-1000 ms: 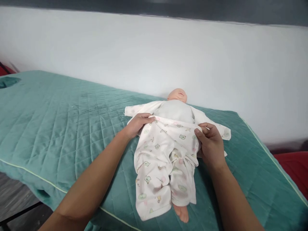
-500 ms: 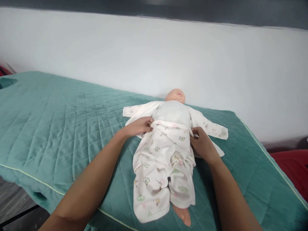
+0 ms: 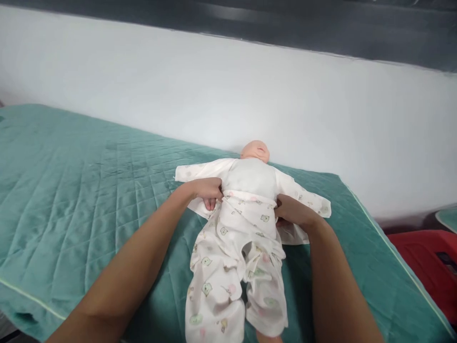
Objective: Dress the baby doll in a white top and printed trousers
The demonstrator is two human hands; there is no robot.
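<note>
A baby doll (image 3: pixel 255 150) lies on its back, head toward the wall, with its sleeved arms spread wide. It wears white printed trousers (image 3: pixel 228 247) and an open white jacket (image 3: pixel 205 170) over a pale torso. At the left side of the waistband, my left hand (image 3: pixel 210 189) is closed on the trousers' edge. My right hand (image 3: pixel 291 210) grips the opposite side of the waistband, its fingertips partly hidden behind the cloth. One foot shows a little below the right trouser leg; the other foot is not visible.
A green quilted cover (image 3: pixel 107 190) with pale piping spreads over the bed under the doll. Behind it rises a white wall (image 3: pixel 178 95) with a dark band on top. A red chair (image 3: pixel 424 262) stands beyond the right edge.
Both hands still hold the waistband, and my left hand has turned over more at the wrist. The trousers sit straighter at the waist, and a gap shows between the legs. The camera view has shifted.
</note>
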